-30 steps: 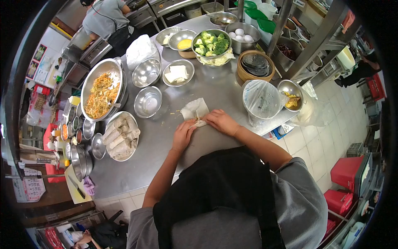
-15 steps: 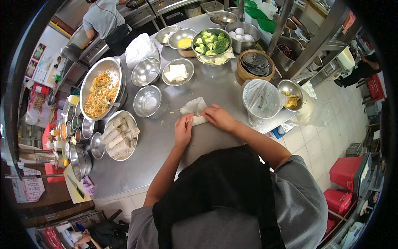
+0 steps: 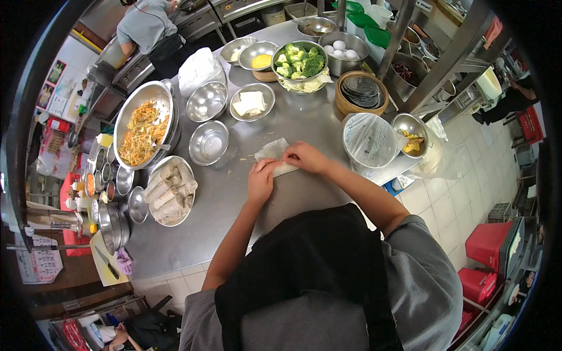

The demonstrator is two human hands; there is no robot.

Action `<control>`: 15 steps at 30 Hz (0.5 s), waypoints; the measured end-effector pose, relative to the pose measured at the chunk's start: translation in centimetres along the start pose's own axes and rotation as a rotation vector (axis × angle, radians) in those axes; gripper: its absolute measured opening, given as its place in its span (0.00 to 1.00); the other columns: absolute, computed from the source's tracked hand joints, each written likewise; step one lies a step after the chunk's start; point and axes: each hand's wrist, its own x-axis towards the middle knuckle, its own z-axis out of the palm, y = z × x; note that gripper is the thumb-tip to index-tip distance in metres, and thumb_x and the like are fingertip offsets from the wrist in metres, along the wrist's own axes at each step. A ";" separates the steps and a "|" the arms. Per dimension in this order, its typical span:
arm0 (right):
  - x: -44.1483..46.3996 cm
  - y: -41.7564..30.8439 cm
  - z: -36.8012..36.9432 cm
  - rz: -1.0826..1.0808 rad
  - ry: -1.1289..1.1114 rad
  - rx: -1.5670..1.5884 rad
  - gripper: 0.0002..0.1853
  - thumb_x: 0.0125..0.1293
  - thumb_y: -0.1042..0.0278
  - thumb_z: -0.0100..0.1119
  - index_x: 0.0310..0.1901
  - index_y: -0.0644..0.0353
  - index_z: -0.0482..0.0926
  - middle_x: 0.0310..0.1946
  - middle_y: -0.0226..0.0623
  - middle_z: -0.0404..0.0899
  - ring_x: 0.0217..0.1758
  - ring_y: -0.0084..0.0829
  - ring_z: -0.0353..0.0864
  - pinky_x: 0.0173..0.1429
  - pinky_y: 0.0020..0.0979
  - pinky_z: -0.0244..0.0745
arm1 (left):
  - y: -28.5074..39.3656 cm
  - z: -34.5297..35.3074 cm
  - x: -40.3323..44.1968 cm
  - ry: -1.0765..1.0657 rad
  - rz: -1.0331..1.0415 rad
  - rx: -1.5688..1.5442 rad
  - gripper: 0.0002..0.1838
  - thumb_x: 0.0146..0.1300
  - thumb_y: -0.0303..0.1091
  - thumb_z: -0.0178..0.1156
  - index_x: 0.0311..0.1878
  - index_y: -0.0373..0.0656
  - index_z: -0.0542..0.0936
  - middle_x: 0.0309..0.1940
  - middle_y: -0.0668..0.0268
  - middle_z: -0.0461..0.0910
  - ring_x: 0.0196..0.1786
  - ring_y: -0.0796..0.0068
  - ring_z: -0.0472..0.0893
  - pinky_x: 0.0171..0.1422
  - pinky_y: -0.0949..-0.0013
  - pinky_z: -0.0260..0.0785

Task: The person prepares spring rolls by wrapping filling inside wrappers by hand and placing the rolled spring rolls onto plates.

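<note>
My left grip, the left hand (image 3: 260, 180), and my right grip, the right hand (image 3: 307, 157), are both closed on a pale wrapper (image 3: 271, 149), fingertips close together along its rolled near edge while the far part lies flat on the steel surface (image 3: 298, 199) in front of my apron. A few thin shreds (image 3: 244, 158) lie just left of the wrapper. Farther left I have an oval dish (image 3: 192, 205) stacked with finished-looking rolls (image 3: 168, 190), and above it a large bowl (image 3: 122, 127) of shredded orange and pale filling (image 3: 140, 134). Beyond my hands sit a bowl of white blocks (image 3: 250, 103), broccoli (image 3: 298, 60) and white eggs (image 3: 339, 49); to the right, a bamboo steamer (image 3: 341, 109) holds dark discs (image 3: 359, 92) near a plastic-covered tub (image 3: 369, 139). At the upper right I make out a partly hidden label (image 3: 422, 5), seemingly "Y Pow", its ending unclear. At the far left, a sheet (image 3: 40, 263) carries lines of writing too small for me to read, beyond a knife (image 3: 109, 266) on a yellowish board (image 3: 105, 278). Another person (image 3: 146, 26) stands at the upper left.
</note>
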 end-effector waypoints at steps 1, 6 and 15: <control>0.1 0.3 -0.2 0.038 -0.014 0.067 0.07 0.67 0.69 0.60 0.44 0.57 0.83 0.36 0.43 0.83 0.46 0.47 0.80 0.53 0.43 0.74 | -0.1 0.0 -0.1 -0.002 0.018 0.032 0.20 0.62 0.18 0.54 0.51 0.49 0.86 0.49 0.61 0.81 0.52 0.55 0.79 0.59 0.59 0.71; 1.8 0.8 -1.3 -0.001 0.183 0.002 0.08 0.64 0.68 0.63 0.44 0.56 0.85 0.44 0.41 0.81 0.51 0.48 0.80 0.54 0.42 0.75 | 0.0 0.3 -0.3 0.019 0.047 0.066 0.22 0.60 0.17 0.53 0.51 0.49 0.86 0.48 0.61 0.81 0.49 0.53 0.78 0.57 0.57 0.71; 4.3 1.8 -1.0 0.089 -0.062 -0.066 0.06 0.60 0.68 0.66 0.38 0.58 0.83 0.41 0.42 0.80 0.48 0.48 0.80 0.53 0.42 0.76 | -0.3 0.2 -0.1 0.017 0.046 0.054 0.24 0.58 0.16 0.51 0.52 0.48 0.87 0.47 0.61 0.81 0.47 0.53 0.77 0.56 0.57 0.70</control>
